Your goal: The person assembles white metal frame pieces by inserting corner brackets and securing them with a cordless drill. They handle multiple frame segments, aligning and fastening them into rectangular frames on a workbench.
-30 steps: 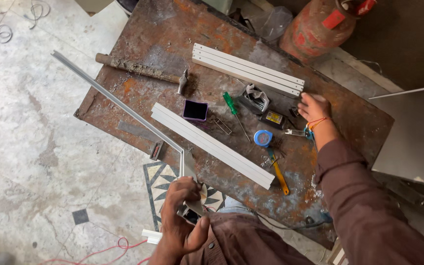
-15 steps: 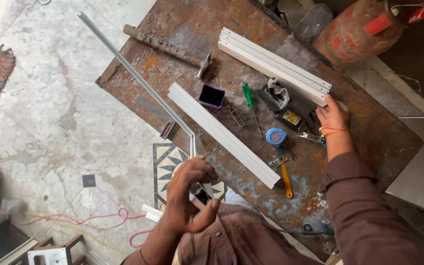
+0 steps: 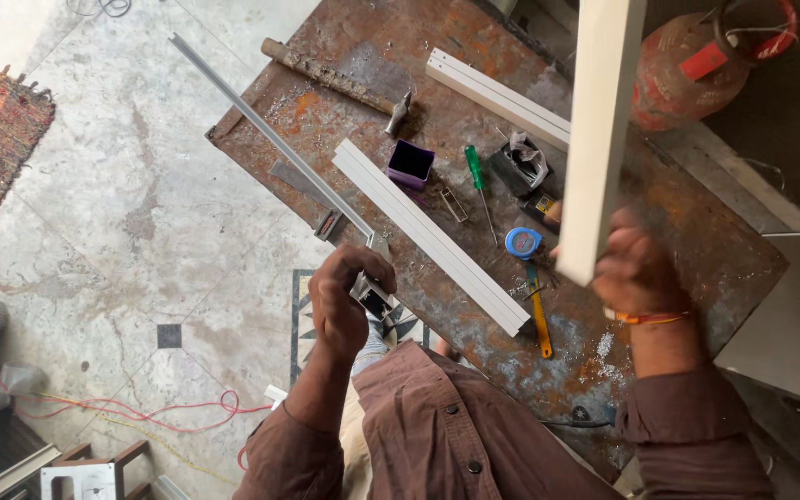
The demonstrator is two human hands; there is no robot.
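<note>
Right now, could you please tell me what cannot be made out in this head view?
- Right hand: motion-blurred, so its grip on the white strip is unclear.
- White strip: its top is cut off by the frame edge.
- Small metal part in the left hand: mostly covered by fingers.
- Red gas cylinder: cropped at the top edge.

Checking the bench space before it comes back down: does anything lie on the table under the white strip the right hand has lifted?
Yes. Below the white strip held by the right hand, a blue tape measure, green screwdriver and small parts lie on the rusty table.
</note>
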